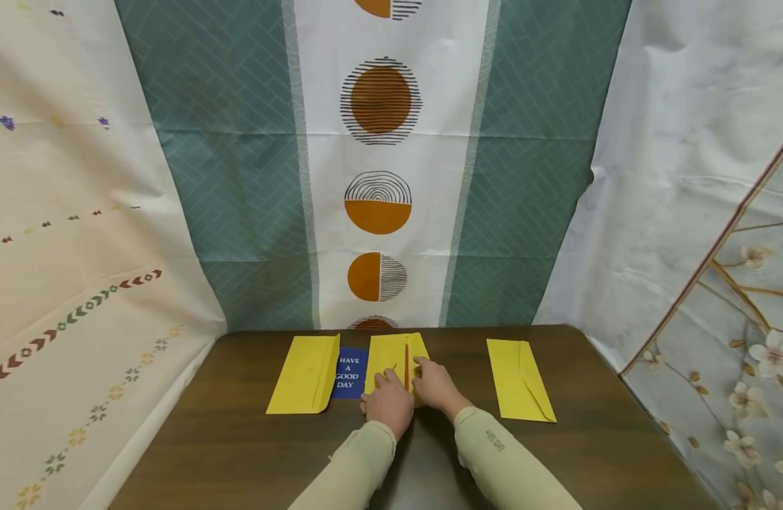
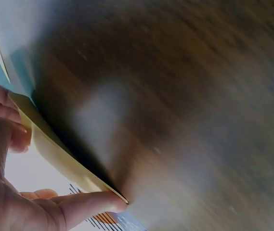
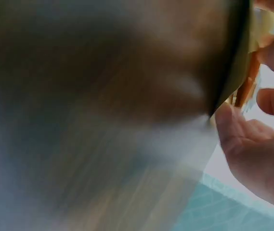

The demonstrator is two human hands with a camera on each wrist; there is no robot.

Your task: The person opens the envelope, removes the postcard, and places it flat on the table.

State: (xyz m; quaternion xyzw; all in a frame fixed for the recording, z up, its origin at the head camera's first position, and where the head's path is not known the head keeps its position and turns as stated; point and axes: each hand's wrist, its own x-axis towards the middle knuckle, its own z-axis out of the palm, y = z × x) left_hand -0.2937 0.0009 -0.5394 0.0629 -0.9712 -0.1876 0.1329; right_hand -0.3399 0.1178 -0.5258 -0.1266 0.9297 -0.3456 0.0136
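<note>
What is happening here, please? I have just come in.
A person is handling the middle envelope at a table: the left grip and right grip both hold it. A thin reddish strip runs along its face; I cannot tell what it is. A blue card reading "HAVE A GOOD DAY" lies between it and the left envelope. The right envelope lies apart, untouched.

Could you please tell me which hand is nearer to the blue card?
Left. The left hand is at the lower-left part of the middle yellow envelope, just right of the blue card; the right hand is farther right, at that envelope's right side.
</note>
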